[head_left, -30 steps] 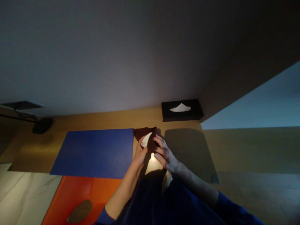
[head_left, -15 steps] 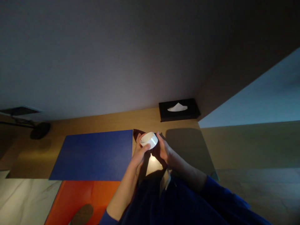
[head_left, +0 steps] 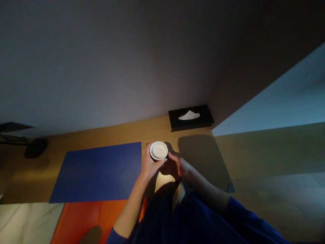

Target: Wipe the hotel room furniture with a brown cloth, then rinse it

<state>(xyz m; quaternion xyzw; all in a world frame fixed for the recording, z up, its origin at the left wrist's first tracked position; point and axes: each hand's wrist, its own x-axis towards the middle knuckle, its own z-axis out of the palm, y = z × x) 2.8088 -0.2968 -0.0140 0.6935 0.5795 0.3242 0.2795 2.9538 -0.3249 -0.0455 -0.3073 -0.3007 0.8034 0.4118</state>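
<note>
Head cam, wide, above the dark-blue fabric clothing (head_left: 188, 220), facing forward and steeply down at the grip on the round white glossy dish (head_left: 159, 151); fairly close. Flat grey wall (head_left: 114, 67) fills view beyond grip.

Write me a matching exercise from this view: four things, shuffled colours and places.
Things
1. bowl
2. mat
3. tissue box
4. chair

Colours and places
A. black, on the table by the wall
B. orange, at the table's near edge
C. white, in the left hand
D. blue, flat on the table

Right pairs: 1-C, 2-D, 3-A, 4-B
</note>
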